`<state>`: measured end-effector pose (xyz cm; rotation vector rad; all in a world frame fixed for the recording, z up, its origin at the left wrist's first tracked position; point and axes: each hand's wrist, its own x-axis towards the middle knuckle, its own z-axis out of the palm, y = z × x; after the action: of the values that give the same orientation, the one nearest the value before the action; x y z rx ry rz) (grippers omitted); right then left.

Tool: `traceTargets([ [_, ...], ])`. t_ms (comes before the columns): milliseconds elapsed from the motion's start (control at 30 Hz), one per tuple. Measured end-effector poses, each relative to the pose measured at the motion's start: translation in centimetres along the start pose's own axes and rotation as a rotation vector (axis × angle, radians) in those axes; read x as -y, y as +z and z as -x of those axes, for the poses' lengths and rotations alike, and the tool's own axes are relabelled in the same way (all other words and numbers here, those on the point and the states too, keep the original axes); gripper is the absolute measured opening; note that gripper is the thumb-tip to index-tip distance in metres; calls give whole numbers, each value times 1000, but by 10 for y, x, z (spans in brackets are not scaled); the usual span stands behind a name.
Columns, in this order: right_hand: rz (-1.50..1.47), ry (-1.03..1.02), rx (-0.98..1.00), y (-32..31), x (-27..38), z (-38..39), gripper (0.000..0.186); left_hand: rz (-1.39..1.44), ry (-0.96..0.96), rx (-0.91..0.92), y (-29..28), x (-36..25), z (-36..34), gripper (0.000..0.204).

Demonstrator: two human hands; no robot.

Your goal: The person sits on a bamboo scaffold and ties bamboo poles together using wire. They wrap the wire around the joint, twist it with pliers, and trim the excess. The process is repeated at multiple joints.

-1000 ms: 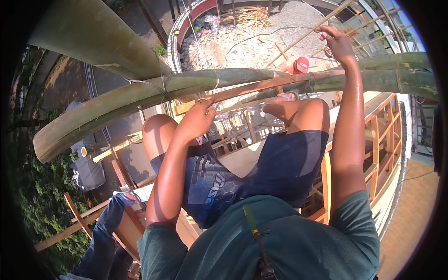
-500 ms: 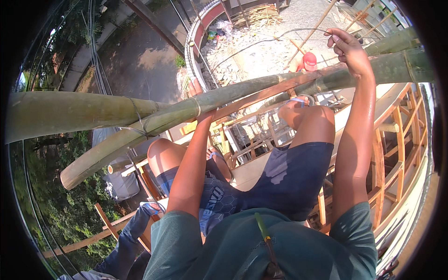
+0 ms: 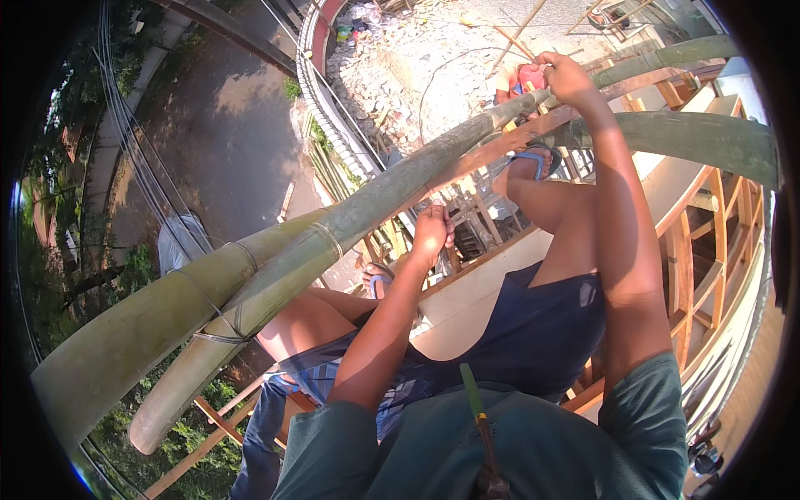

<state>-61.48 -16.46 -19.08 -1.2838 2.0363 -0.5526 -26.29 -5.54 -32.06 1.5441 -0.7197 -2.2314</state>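
Four lengths of green bamboo are in view, along with one wooden strip [image 3: 479, 160] and two bare hands. The long bamboo pole [image 3: 375, 204] slants across the person's front from the lower left toward the upper right, above the thighs; it is dull green with paler patches, marked by a light ring at a joint, and its cut end at the lower left is rounded and brownish. A thicker pole [image 3: 125, 342] lies beside it at the left, and wire lashing [image 3: 229, 336] circles the long one near that end. The other two, a broad pole [image 3: 692, 140] and a slimmer pole [image 3: 679, 55], are at the right. The reddish-brown strip runs just below the long pole. The left hand [image 3: 430, 231] is curled near the strip; whether it grips anything, I cannot tell. The right hand [image 3: 568, 77] has bent fingers drawn toward the thumb; what they pinch, if anything, is unclear. Two sandalled feet and one red cap [image 3: 532, 77] also show.
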Motion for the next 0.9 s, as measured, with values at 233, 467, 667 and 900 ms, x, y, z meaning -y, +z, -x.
traceTargets([
  [233, 434, 10, 384, 75, -14, 39, 14, -531, -278, 592, 37, 71, 9, 48],
  [467, 226, 206, -173, 198, -57, 110, 17, -801, -64, 806, 33, 103, -7, 50],
  [667, -402, 118, -204, 254, -72, 129, 16, -957, 33, 766, 44, 76, 11, 37],
  [900, -83, -6, -368, 247, -51, 120, 13, -1008, 173, 753, 61, 82, 29, 37],
])
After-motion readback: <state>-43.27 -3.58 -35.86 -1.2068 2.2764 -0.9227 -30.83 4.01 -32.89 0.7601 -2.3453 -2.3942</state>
